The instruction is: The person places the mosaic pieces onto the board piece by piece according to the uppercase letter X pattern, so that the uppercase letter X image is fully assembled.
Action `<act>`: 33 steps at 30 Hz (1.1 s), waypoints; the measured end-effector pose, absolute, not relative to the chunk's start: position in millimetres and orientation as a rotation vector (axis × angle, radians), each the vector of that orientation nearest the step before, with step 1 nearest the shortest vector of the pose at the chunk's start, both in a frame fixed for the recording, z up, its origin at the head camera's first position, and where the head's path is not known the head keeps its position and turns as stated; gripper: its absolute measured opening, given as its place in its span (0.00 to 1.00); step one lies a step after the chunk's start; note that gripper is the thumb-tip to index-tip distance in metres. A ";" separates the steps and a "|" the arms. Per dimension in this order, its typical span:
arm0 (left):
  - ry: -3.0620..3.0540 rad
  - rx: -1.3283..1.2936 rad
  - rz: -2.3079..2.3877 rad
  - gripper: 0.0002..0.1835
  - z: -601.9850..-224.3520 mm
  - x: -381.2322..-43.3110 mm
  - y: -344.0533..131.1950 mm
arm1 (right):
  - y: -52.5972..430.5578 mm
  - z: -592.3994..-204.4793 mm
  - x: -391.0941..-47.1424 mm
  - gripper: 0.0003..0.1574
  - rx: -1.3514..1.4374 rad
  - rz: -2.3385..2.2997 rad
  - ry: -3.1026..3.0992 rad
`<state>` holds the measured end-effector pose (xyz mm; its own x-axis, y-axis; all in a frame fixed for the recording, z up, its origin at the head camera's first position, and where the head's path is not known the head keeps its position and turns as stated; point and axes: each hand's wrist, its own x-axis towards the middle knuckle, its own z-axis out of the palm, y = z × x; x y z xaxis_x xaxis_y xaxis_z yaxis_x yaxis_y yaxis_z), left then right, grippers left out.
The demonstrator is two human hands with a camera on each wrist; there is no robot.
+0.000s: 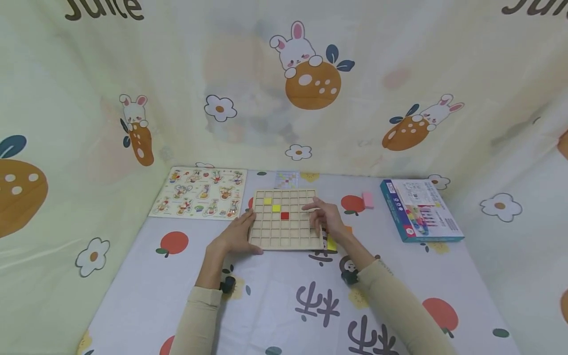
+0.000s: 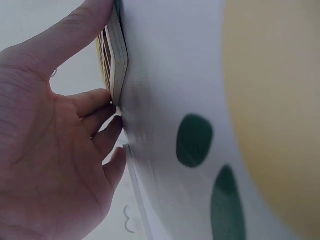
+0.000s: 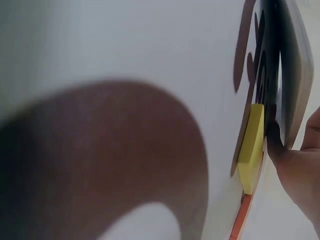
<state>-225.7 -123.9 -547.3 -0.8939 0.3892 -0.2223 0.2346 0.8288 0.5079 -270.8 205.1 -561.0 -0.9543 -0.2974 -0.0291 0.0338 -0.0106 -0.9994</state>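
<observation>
Wood grid board (image 1: pixel 284 235) has the left hand (image 1: pixel 237 234) spread wide against its left edge, right hand (image 1: pixel 329 219) over its right side, can't tell if that one's gripping.

I see the left hand (image 1: pixel 234 234) holding the board (image 1: pixel 286 241) at its corner, the right hand (image 1: pixel 328 219) over its right side. Three tiles (image 1: pixel 276 208) sit diagonally.

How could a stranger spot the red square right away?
On the table, find the pale wooden grid board. There, a diagonal row starts with two yellow squares and ends, nearest the viewer, with the red square. It is the only red one on the board.
</observation>
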 end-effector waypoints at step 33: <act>2.704 0.493 0.656 0.64 -550.1 -224.0 -120.3 | 259.9 -539.5 -225.0 0.16 -0.346 -1.031 2.623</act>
<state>-224.0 -120.3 -550.1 -0.8913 0.3976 -0.2179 0.2536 0.8356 0.4872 -225.0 259.9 -539.5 -0.9256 -0.3282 -0.1888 -0.1118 0.7134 -0.6918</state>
